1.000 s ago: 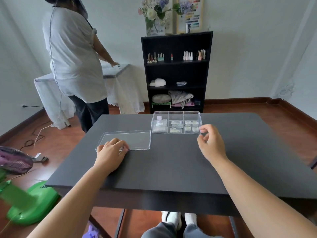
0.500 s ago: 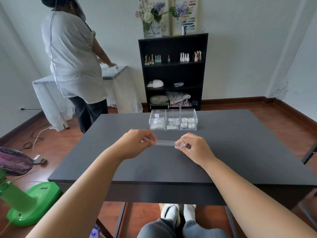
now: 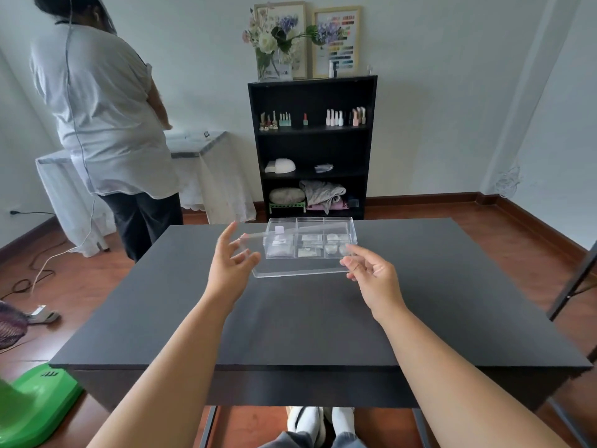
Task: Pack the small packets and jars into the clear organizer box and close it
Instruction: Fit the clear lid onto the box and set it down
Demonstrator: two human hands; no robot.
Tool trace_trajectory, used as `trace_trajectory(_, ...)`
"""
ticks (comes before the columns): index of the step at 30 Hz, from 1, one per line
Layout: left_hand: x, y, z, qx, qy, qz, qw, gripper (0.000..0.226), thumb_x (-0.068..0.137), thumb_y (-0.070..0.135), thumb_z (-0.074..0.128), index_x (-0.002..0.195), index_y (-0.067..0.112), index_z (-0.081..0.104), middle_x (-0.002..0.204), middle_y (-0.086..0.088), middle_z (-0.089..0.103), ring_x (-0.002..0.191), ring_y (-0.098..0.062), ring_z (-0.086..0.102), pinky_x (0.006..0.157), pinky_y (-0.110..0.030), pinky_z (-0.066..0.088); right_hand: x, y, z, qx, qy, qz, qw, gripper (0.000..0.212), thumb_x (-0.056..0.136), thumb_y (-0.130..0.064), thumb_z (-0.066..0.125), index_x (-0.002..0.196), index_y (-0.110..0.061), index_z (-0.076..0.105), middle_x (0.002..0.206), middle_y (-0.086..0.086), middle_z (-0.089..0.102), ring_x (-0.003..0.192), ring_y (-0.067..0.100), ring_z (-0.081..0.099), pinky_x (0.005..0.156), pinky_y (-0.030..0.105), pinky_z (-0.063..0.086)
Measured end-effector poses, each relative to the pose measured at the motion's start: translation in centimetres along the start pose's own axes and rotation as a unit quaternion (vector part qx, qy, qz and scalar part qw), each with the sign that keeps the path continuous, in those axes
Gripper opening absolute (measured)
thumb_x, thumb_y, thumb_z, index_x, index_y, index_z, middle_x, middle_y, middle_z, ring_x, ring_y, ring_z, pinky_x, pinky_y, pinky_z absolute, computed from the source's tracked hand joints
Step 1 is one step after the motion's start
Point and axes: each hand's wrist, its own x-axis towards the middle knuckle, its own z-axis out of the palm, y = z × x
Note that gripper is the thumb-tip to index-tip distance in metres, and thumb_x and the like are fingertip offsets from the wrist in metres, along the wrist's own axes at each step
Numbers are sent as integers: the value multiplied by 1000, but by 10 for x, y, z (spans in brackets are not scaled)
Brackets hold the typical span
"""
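The clear organizer box (image 3: 310, 218) stands on the far middle of the black table (image 3: 307, 324). Its compartments hold small white packets (image 3: 310, 238) and little round jars (image 3: 332, 238). I hold the clear lid (image 3: 297, 270) just above and in front of the box, tilted, with its far edge over the box's top. My left hand (image 3: 231, 265) grips the lid's left edge, its fingers spread. My right hand (image 3: 371, 270) pinches the lid's right edge between thumb and fingers.
A person (image 3: 103, 124) in a white shirt stands at the back left beside a white-draped table (image 3: 210, 176). A black shelf (image 3: 311, 147) with small bottles is against the far wall. A green fan base (image 3: 35, 402) sits on the floor at the lower left.
The lid lay flat on the table to the left under my left hand. Both hands picked it up and carried it forward to the box.
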Motion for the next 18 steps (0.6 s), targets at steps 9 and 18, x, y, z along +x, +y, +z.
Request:
trace_trajectory(9, 28, -10, 39, -59, -4, -25, 998, 39, 85, 21, 71, 119, 38, 61, 114, 16, 69, 96, -4, 65, 81, -26, 48, 32, 5, -14, 82, 141, 47, 985, 14, 94, -20, 61, 99, -29, 70, 81, -5, 76, 56, 5, 59, 63, 22, 52)
trace_trajectory(18, 66, -6, 38, 89, 53, 16, 995, 42, 86, 30, 66, 127, 37, 60, 111, 10, 63, 72, 2, 62, 58, -15, 43, 59, 22, 2, -40, 152, 34, 987, 16, 90, -42, 62, 93, -30, 73, 92, -11, 73, 83, -4, 64, 78, 21, 49)
